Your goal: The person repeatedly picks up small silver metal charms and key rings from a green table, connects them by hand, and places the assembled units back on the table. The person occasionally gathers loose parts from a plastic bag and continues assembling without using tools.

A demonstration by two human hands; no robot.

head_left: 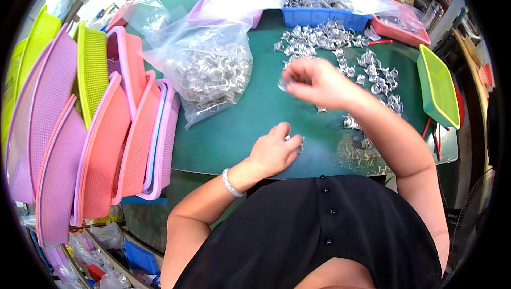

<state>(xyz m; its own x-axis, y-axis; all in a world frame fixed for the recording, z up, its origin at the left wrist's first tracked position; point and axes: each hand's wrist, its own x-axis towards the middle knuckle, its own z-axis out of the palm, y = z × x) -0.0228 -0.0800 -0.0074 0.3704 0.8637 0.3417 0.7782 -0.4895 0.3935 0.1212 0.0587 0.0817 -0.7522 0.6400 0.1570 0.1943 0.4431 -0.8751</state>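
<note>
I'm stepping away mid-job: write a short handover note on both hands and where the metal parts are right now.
Left hand: resting on the green mat, fingers closed on a small metal part.
Right hand: raised above the mat and blurred; it seems to pinch something small, but I cannot tell what.
Parts: a loose pile of metal parts lies across the far right of the mat; a clear bag full of them sits left of centre; more fill the blue bin.
Done and left: cannot tell which parts are finished; many are loose.
</note>
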